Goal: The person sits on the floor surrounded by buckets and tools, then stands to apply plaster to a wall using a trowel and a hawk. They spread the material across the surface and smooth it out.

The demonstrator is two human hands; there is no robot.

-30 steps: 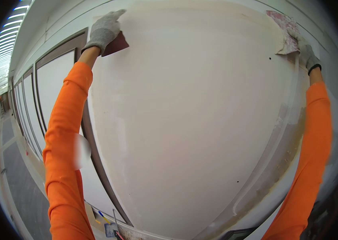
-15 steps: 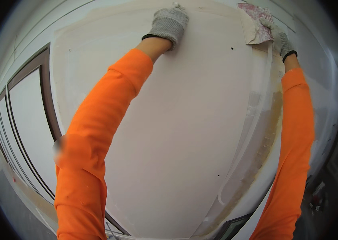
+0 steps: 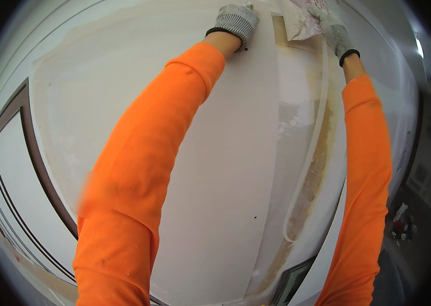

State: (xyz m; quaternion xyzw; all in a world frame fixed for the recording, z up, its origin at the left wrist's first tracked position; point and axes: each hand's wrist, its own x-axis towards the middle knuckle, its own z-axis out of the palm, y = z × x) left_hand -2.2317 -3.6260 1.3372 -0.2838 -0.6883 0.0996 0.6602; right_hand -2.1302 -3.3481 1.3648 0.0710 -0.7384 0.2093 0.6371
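Note:
My left hand (image 3: 236,23), in a grey knit glove, is closed at the top of the large pale wall panel (image 3: 215,153). What it holds, if anything, is hidden behind it. My right hand (image 3: 332,30), also gloved, grips a crumpled white sheet with pink stains (image 3: 297,18) against the top right of the panel. Under the sheet is a strip of tan, patched surface (image 3: 287,38). A long pale curved line (image 3: 310,163) runs down the panel beside a yellowish seam, left of my right sleeve.
Dark-framed white panels (image 3: 16,163) run along the wall at the left. A green-glazed dark frame (image 3: 292,280) sits at the lower right. Beyond my right arm lie small jumbled items (image 3: 401,224) in a shadowed area with a lit strip (image 3: 418,47) above.
My left hand has moved right to near the panel's upper middle; the dark red scraper it held no longer shows. The view has swung rightward. My right hand still grips the stained sheet.

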